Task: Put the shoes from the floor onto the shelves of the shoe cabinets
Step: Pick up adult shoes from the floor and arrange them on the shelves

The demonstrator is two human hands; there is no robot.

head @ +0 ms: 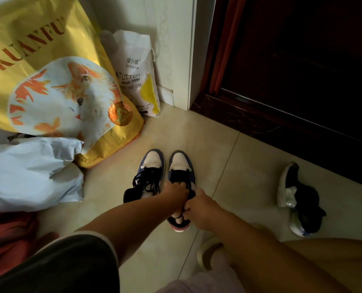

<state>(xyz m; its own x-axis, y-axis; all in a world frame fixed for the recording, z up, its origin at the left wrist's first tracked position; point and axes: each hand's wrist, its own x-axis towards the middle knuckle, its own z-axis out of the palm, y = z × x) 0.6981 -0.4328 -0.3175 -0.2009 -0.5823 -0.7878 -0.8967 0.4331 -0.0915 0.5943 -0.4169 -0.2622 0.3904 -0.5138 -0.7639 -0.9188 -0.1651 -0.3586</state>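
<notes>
Two blue, white and black high-top sneakers stand side by side on the tiled floor, toes pointing away from me. My left hand (176, 190) grips the tongue and laces of the right sneaker (181, 166). My right hand (201, 209) grips the collar of that same sneaker near its heel. The left sneaker (149, 172) stands untouched beside it, laces loose. Further right, a pair of black shoes with white soles (296, 197) lies on the floor, one tipped on its side. No shoe cabinet shows in view.
A big yellow cat-food bag (38, 66) and a white cat-litter bag (136, 72) lean at the wall on the left. A white plastic bag (34, 176) lies below them. A dark wooden door (292, 70) stands at the right. My slipper (209, 252) is near my leg.
</notes>
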